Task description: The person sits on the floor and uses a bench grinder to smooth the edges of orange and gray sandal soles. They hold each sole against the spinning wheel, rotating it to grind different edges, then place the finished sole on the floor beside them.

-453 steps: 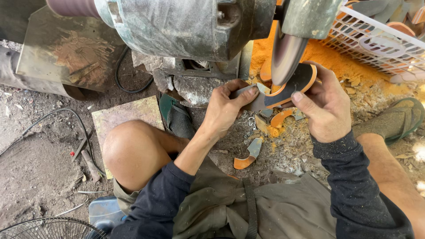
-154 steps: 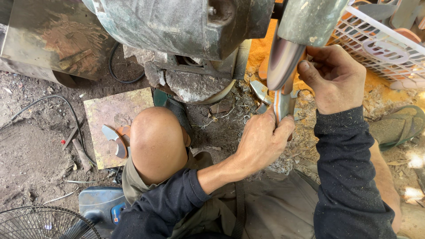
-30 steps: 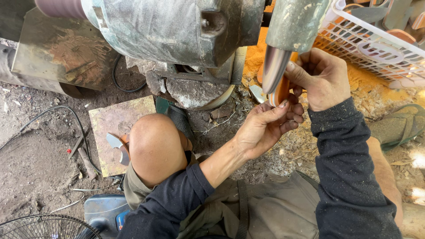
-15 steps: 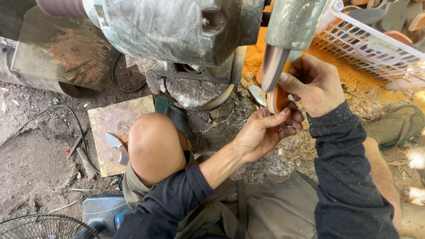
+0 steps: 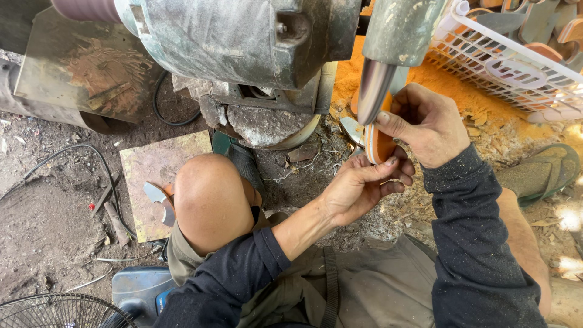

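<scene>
Left hand: the left hand comes up from below, fingers curled around the lower edge of the orange sole piece, grasping it
Right hand: the right hand is clenched on the upper side of the same sole piece, thumb lying along its edge, just beside the wheel
Orange sole piece: a flat orange piece with a pale rim, held on edge between both hands, its top edge touching the grinding wheel
Grinding wheel: a thin grey disc seen edge-on, partly under a greenish metal guard
Motor: a large worn grey-green motor housing at the top middle, standing on a broken stone block
Basket: a white plastic basket in the upper right corner of the ground, with more sole pieces inside
Ground: bare dirt, orange dust heaped under the basket, a flat metal plate to the left of the knee, black cables across the dirt
Foot: a foot in a grey sandal at the right edge
Fan: a wire fan guard in the lower left corner
</scene>
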